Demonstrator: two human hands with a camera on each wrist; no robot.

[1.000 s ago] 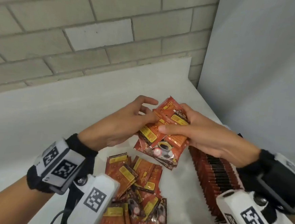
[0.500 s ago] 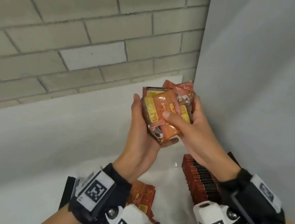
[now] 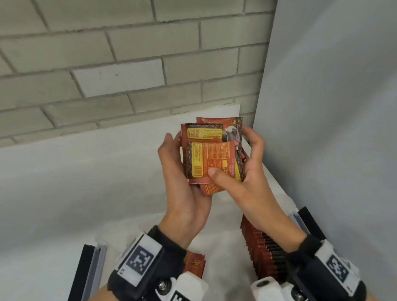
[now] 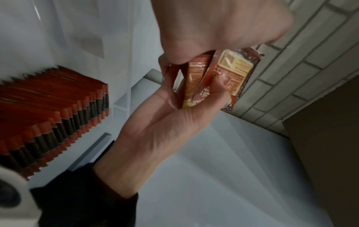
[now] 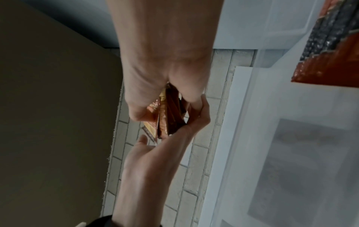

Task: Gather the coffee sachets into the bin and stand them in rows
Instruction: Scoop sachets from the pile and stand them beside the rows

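Raised, now upright: sachet bundle (image 3: pixel 212 156) — light, slippery foil — left hand (image 3: pixel 181 175) cradles, right hand (image 3: pixel 243 175) pinches edges.

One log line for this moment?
both hands squaring sachet bundle | left hand cradles | right hand pinches | standing row in bin

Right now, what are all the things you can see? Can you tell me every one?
Bundle of sachets: several, red and yellow, held up between both hands.
Row of sachets: many, red and black, standing on edge in the bin's right side.
Loose sachets: a few, red, low in the bin, mostly hidden.
Bin: one, clear plastic.
Brick wall: grey, behind.
Wrist cameras: two, white.
Left hand: cradles the bundle.
Right hand: grips the bundle.
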